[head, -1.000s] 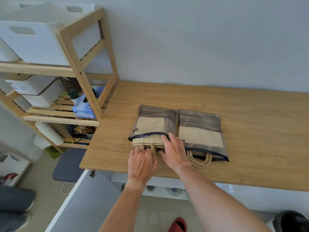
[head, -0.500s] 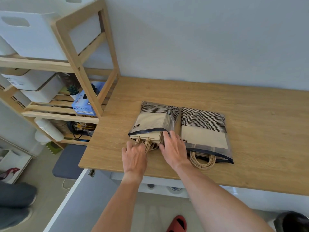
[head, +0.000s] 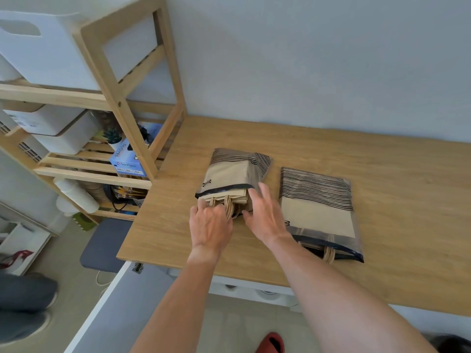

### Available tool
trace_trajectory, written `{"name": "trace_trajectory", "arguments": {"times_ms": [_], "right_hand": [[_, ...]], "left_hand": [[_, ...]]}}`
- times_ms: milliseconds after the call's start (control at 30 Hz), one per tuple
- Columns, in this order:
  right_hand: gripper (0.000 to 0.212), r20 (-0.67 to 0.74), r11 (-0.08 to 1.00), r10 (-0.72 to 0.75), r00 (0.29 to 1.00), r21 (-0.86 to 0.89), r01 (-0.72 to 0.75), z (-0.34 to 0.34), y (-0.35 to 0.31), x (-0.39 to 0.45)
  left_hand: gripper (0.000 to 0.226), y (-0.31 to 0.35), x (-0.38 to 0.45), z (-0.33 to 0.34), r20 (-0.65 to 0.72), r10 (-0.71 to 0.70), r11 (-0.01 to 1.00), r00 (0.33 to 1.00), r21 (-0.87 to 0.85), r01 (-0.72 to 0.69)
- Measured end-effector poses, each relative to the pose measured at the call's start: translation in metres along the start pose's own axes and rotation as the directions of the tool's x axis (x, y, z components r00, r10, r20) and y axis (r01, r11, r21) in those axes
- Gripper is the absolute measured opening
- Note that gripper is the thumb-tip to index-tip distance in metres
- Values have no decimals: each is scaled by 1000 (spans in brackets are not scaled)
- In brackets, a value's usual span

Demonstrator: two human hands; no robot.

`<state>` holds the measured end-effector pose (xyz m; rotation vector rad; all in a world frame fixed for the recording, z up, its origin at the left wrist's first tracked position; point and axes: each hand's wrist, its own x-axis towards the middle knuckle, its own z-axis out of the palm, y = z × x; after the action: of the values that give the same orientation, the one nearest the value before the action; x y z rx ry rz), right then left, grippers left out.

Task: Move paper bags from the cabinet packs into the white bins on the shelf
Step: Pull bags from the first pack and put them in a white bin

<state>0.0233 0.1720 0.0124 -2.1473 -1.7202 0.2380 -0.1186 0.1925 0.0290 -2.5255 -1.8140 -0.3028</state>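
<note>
Now | step: left hand (head: pixel 211 225) seemingly pinching bag handles (head: pixel 230 208) at left pack (head: pixel 233 175) mouth | right hand (head: pixel 263 216) spread, empty, beside pack | next: draw bags free.

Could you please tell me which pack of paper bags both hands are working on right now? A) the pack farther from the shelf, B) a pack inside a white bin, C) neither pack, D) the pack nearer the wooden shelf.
D: the left hand and right hand both meet at the open end of the left pack, beside the wooden shelf; the right pack lies untouched.
</note>
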Motion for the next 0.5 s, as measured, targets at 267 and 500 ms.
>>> {"name": "trace_trajectory", "arguments": {"times_ms": [267,500], "right_hand": [[41,96,836,409,908,359,-414,-12,-22,-49],[53,446,198,581,680,734,-650,2,-34,-66]], "left_hand": [[29,8,-64,15,51,71,997,996,-25,-70],[32,5,-118,11,-5,130,983,991,-131,-130]]}}
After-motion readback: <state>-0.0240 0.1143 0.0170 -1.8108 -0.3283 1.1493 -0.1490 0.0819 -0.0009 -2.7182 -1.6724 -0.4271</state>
